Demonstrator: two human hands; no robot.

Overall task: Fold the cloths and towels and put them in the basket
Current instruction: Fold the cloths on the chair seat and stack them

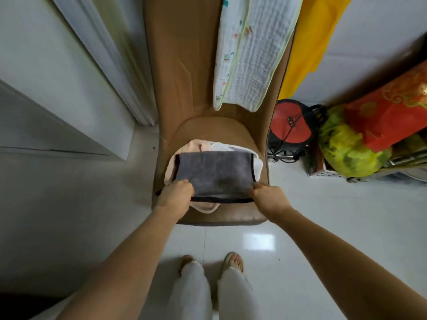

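Observation:
A grey towel (215,175) with a black border lies folded over on a pile of cloths on the seat of a brown chair (221,218). My left hand (175,196) pinches its near left corner and my right hand (269,196) pinches its near right corner. Under it lie a pale pink cloth (195,146) and a white cloth (221,147), only partly showing. A white quilted cloth (251,49) with a light green edge hangs over the chair's backrest. No basket is in view.
A yellow cloth (314,38) hangs right of the chair. On the floor at the right stand a red and black bag (292,125), a green-yellow plastic bag (351,148) and a red box (392,112). A white door frame (111,65) is at the left.

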